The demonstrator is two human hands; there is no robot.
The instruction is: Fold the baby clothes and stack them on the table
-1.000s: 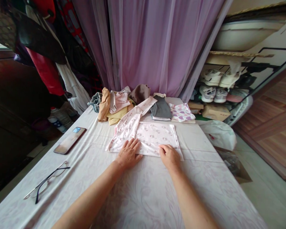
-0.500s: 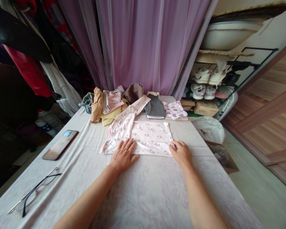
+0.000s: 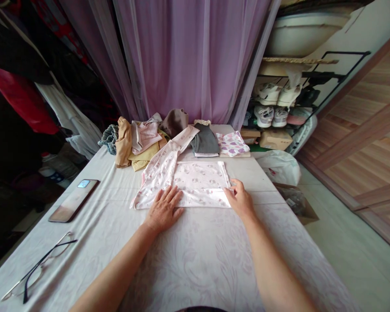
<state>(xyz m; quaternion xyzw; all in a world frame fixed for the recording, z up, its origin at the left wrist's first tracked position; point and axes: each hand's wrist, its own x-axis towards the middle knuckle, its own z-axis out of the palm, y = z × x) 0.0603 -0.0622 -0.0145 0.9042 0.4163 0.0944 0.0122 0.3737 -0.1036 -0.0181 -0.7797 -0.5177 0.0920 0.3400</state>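
Note:
A pale pink printed garment [image 3: 199, 175] lies spread on the cloth-covered table [image 3: 195, 255], with a strip folded over along its near edge. One long sleeve or leg of it slants up to the back right; which of these it is I cannot tell. My left hand [image 3: 164, 208] rests flat on the garment's near edge, left of centre, fingers stretched out. At the near right corner, my right hand [image 3: 240, 198] has its thumb and bent forefinger on the garment's edge, pinching it loosely.
Behind lie a heap of crumpled clothes [image 3: 146, 145], folded dark grey clothing [image 3: 205, 141] and a folded cloth with purple shapes [image 3: 233, 143]. A phone [image 3: 74, 201] and eyeglasses [image 3: 39, 266] lie on the left. A shoe rack [image 3: 276, 116] stands beyond the table's right side.
The view has shifted slightly, moving the whole scene a little left. My right forefinger has lifted a bit away from the thumb at the garment's corner. The left hand stays flat in place.

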